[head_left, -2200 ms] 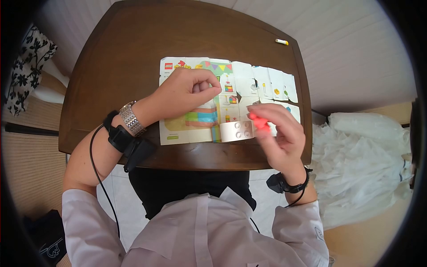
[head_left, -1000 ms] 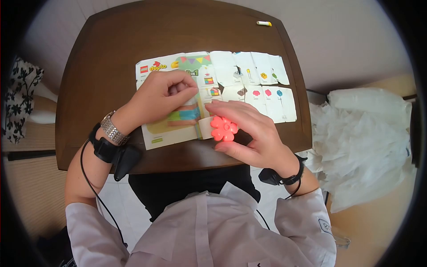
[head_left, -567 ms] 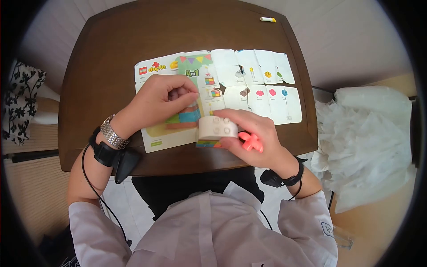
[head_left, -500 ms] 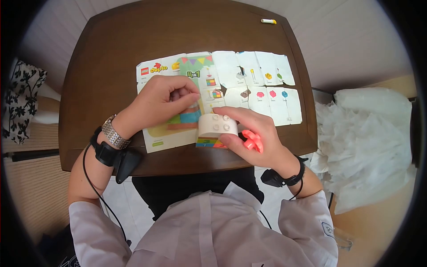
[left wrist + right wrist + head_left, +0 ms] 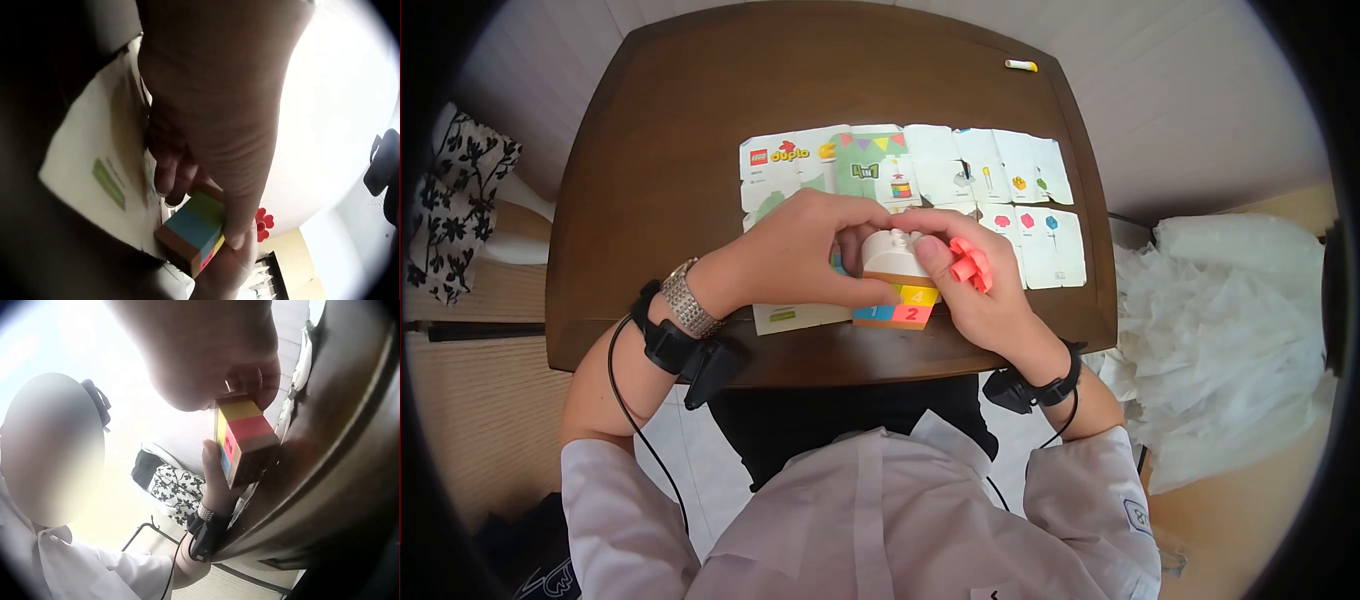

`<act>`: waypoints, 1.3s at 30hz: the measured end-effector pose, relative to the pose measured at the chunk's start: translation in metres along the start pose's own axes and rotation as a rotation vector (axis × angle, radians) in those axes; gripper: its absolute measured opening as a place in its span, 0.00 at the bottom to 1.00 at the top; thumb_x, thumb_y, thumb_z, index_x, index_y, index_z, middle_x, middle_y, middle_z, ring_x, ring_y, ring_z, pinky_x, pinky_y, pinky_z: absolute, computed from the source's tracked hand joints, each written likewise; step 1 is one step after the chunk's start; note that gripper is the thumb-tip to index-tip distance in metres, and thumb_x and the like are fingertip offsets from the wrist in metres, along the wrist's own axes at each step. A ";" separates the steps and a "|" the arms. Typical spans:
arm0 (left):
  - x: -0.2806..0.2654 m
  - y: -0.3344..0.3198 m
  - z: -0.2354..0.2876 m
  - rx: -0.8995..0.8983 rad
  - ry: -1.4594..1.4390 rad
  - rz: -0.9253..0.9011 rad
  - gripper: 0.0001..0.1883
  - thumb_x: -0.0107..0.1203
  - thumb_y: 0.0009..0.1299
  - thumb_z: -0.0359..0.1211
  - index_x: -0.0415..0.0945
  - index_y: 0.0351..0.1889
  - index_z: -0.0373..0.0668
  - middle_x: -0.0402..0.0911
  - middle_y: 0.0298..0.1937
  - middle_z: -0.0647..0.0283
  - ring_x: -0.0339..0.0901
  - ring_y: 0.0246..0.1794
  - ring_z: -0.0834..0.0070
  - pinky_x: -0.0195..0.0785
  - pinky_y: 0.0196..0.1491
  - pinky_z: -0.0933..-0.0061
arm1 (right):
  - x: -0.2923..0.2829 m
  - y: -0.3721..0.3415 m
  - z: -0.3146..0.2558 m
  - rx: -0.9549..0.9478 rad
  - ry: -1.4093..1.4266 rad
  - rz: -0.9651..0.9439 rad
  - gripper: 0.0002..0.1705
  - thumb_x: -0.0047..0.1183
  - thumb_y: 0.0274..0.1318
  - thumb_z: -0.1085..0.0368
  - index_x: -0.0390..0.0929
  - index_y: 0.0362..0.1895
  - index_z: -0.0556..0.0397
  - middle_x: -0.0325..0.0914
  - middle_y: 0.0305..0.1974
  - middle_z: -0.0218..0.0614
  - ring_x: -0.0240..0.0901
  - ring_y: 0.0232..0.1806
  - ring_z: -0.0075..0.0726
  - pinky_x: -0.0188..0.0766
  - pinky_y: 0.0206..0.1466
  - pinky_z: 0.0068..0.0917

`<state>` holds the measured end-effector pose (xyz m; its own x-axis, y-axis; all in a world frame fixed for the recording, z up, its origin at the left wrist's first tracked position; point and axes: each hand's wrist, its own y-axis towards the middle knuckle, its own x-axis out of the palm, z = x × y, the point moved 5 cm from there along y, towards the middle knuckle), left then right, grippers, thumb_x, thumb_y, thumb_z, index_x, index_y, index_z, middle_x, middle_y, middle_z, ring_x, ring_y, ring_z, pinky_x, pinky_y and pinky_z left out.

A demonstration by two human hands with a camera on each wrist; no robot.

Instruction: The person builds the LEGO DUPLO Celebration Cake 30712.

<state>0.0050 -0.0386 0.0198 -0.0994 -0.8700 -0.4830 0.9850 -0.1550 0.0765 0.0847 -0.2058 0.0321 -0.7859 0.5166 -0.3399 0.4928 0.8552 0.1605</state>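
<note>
A toy block stack sits between the two hands near the table's front edge. Its lower part is a multicoloured numbered block [image 5: 892,311], its top a white curved brick [image 5: 890,254] with studs. My left hand [image 5: 800,248] holds the stack from the left, thumb along the front. From the right, my right hand [image 5: 988,282] pinches the white brick, thumb on its side. A coral flower brick [image 5: 971,265] is tucked at the right hand's thumb base. In the right wrist view the block [image 5: 247,437] shows its underside edge; the left wrist view shows the block [image 5: 194,226] under the thumb.
A creased printed instruction sheet [image 5: 1055,262] lies flat under and beyond the hands on the dark wooden table [image 5: 690,120]. A white stick with a yellow tip [image 5: 1021,66] lies at the far right corner. White ruffled fabric [image 5: 1225,350] stands right of the table.
My left hand has come from resting loosely curled over the sheet to grip the stack. My right hand earlier brought the white brick leftward onto the numbered block, keeping the flower brick in it.
</note>
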 end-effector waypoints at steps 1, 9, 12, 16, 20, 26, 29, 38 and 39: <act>-0.001 0.000 0.000 -0.053 -0.059 0.025 0.31 0.77 0.56 0.38 0.81 0.58 0.41 0.78 0.34 0.73 0.70 0.29 0.89 0.66 0.33 0.84 | -0.001 0.002 0.002 0.001 0.006 -0.006 0.15 0.54 0.72 0.67 0.81 0.58 0.57 0.84 0.50 0.41 0.80 0.50 0.34 0.74 0.57 0.29; -0.022 0.003 -0.012 -0.108 -0.239 0.301 0.19 0.74 0.65 0.39 0.83 0.47 0.38 0.81 0.34 0.74 0.71 0.31 0.90 0.70 0.35 0.84 | -0.052 0.028 0.020 0.243 0.299 0.302 0.23 0.58 0.70 0.66 0.73 0.67 0.54 0.80 0.44 0.26 0.72 0.38 0.16 0.67 0.37 0.17; -0.026 0.003 -0.020 -0.075 -0.290 0.400 0.19 0.73 0.67 0.39 0.82 0.49 0.38 0.81 0.35 0.73 0.73 0.33 0.90 0.72 0.37 0.84 | -0.053 0.030 0.035 0.352 0.443 0.223 0.27 0.60 0.69 0.65 0.71 0.69 0.58 0.80 0.41 0.25 0.68 0.34 0.14 0.64 0.33 0.16; -0.033 0.007 -0.031 -0.020 -0.448 0.483 0.19 0.71 0.70 0.38 0.80 0.51 0.37 0.82 0.37 0.72 0.76 0.35 0.90 0.74 0.38 0.85 | -0.050 0.030 0.035 0.394 0.687 0.188 0.24 0.49 0.78 0.61 0.70 0.69 0.61 0.82 0.48 0.37 0.70 0.34 0.17 0.68 0.34 0.16; -0.038 0.006 -0.034 -0.086 -0.514 0.488 0.18 0.67 0.73 0.35 0.76 0.56 0.36 0.86 0.49 0.63 0.82 0.46 0.85 0.77 0.51 0.81 | -0.049 0.034 0.023 0.392 0.760 0.253 0.25 0.41 0.81 0.57 0.69 0.70 0.62 0.82 0.54 0.44 0.71 0.33 0.19 0.69 0.36 0.16; -0.031 0.009 -0.036 -0.081 -0.534 0.429 0.20 0.68 0.72 0.37 0.77 0.56 0.37 0.85 0.50 0.65 0.81 0.46 0.86 0.76 0.51 0.81 | -0.070 0.037 0.031 0.331 0.387 0.125 0.27 0.36 0.83 0.53 0.72 0.69 0.61 0.83 0.56 0.42 0.68 0.30 0.15 0.62 0.29 0.15; -0.030 0.004 -0.024 -0.106 -0.390 0.354 0.22 0.71 0.69 0.39 0.80 0.55 0.38 0.83 0.47 0.69 0.77 0.41 0.89 0.72 0.46 0.84 | -0.069 0.044 0.030 0.304 0.291 0.162 0.27 0.37 0.83 0.52 0.73 0.68 0.60 0.83 0.55 0.37 0.66 0.30 0.13 0.57 0.26 0.14; -0.024 0.002 -0.014 -0.046 -0.173 0.303 0.26 0.75 0.63 0.39 0.83 0.56 0.40 0.80 0.41 0.72 0.71 0.35 0.88 0.69 0.40 0.82 | -0.032 0.066 -0.027 -0.085 0.077 0.098 0.23 0.48 0.78 0.56 0.75 0.69 0.52 0.81 0.53 0.36 0.76 0.47 0.27 0.73 0.49 0.26; -0.024 0.002 -0.014 -0.021 -0.173 0.307 0.26 0.75 0.62 0.39 0.83 0.56 0.39 0.80 0.39 0.71 0.71 0.34 0.86 0.69 0.39 0.81 | -0.025 0.065 -0.037 -0.279 -0.177 0.048 0.24 0.53 0.75 0.60 0.76 0.69 0.52 0.81 0.53 0.38 0.77 0.50 0.33 0.74 0.53 0.30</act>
<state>0.0118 -0.0116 0.0190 0.1810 -0.9413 -0.2848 0.9751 0.1341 0.1766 0.1220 -0.1618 0.0850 -0.6748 0.5627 -0.4775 0.3876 0.8208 0.4195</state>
